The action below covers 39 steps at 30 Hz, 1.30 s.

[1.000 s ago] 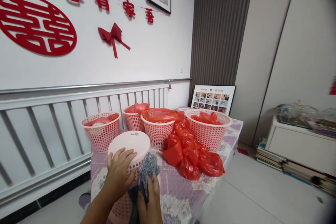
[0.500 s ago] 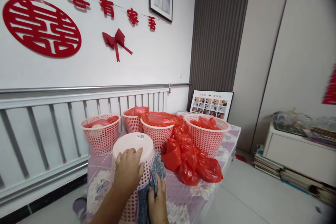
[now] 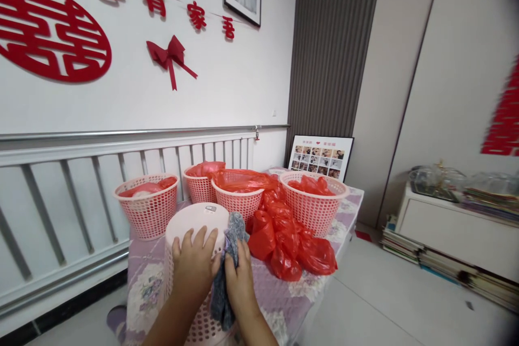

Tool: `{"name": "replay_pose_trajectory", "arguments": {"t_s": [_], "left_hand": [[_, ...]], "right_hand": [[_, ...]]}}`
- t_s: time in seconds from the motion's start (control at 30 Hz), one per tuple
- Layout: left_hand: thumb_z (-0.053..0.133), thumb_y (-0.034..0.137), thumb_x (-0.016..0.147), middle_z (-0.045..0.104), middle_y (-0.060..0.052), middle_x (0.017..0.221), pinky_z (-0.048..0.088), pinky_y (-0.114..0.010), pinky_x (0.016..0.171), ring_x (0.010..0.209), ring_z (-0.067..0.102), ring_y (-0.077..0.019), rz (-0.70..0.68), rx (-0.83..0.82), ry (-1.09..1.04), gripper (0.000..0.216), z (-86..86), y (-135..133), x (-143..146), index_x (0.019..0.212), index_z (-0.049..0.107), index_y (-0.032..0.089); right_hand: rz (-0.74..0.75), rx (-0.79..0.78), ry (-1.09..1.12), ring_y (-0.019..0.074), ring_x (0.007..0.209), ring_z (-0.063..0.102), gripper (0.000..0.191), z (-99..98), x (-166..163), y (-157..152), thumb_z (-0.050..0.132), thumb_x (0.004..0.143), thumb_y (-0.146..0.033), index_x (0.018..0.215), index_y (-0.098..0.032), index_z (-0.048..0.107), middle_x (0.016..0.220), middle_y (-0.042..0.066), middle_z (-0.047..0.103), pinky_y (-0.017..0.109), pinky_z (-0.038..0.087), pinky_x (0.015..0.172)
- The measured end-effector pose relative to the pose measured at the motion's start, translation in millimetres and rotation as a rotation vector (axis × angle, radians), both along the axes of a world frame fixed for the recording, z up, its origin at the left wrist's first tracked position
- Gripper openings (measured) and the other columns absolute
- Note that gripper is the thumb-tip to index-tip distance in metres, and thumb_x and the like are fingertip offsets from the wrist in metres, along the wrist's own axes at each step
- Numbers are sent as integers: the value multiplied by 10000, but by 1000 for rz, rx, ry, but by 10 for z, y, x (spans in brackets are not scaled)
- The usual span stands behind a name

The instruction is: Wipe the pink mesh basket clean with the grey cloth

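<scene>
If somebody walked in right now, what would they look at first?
Probably the shiny heap of red plastic bags, on the flowered tablecloth beside some pink baskets. Next might be the big red oval sign, high on the white wall at the left. Up close, the left hand rests on an upside-down pink basket, and the right hand holds a gray cloth against its side.

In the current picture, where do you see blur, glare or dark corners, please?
Head view: red sign at right edge is blurred; head view: glare on the red bags; head view: upper right corner dark; head view: left hand and right hand fairly clear.
</scene>
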<state>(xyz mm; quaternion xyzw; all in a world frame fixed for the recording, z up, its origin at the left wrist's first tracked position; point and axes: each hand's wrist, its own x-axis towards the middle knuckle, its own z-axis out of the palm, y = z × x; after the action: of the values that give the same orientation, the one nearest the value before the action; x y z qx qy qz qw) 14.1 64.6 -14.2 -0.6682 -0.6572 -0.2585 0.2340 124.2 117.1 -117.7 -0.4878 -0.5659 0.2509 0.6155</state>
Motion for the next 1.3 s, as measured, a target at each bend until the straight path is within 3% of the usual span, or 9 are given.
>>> {"name": "replay_pose_trajectory", "arguments": {"t_s": [0.1,0.3,0.43,0.53,0.77,0.87,1.07,1.2,1.3], "left_hand": [[558,299,875,656,-61,1371,287,-647,1081,1271,515,-377,7,6,-5,440,-1,0,17,1307,632,319],[555,303,870,660,-61,1368,284,-657,1079,1271,518,-383,1,3,-17,439,-8,10,7,1300,638,310],[555,303,872,660,-71,1364,283,-661,1079,1267,519,-383,-13,8,-18,442,-13,6,-3,1307,635,302],[560,297,868,661,-73,1364,289,-664,1075,1263,523,-387,-10,10,-17,442,-10,-2,0,1302,639,299],[570,301,869,663,-67,1358,294,-664,1074,1261,529,-388,-2,20,-9,432,-8,-3,7,1295,641,310],[576,297,864,668,-62,1351,285,-659,1084,1267,526,-384,2,29,-17,433,-19,4,7,1291,643,312],[573,305,864,666,-71,1356,286,-664,1079,1263,528,-387,-7,23,-22,437,-15,2,13,1296,641,300],[562,296,868,664,-78,1357,285,-666,1080,1266,524,-387,3,36,-16,437,-20,4,13,1297,641,287],[561,299,864,664,-83,1354,290,-671,1069,1255,526,-392,-2,36,3,439,-27,7,2,1296,642,283]], "right_hand": [[5,-5,16,305,1414,442,577,-17,27,92,489,867,-410,1353,-125,612,1493,163,516,516,332,1186],[-11,-177,36,347,1287,574,630,-824,275,78,510,795,-497,1246,-93,683,1325,211,648,537,395,1135],[12,-191,43,338,1179,651,556,-1012,382,23,539,779,-489,1166,-139,731,1207,183,722,537,455,1077],[39,-152,47,298,1208,637,525,-784,332,77,524,816,-438,1219,-157,708,1242,148,714,488,451,1093],[72,55,0,287,1371,485,535,369,115,237,533,859,-387,1319,-133,631,1439,155,566,475,327,1189],[109,76,-5,259,1368,484,505,550,123,347,532,869,-389,1309,-165,634,1427,122,578,436,309,1201],[145,-68,10,283,1177,645,513,4,296,517,472,856,-424,1221,-134,687,1237,148,711,451,454,1084],[119,-173,16,303,1059,701,459,-490,415,384,511,792,-444,1062,-167,758,1093,137,768,479,517,1000],[93,-198,22,315,1067,697,471,-664,432,281,526,775,-447,1065,-162,763,1100,149,765,502,507,1010]]}}
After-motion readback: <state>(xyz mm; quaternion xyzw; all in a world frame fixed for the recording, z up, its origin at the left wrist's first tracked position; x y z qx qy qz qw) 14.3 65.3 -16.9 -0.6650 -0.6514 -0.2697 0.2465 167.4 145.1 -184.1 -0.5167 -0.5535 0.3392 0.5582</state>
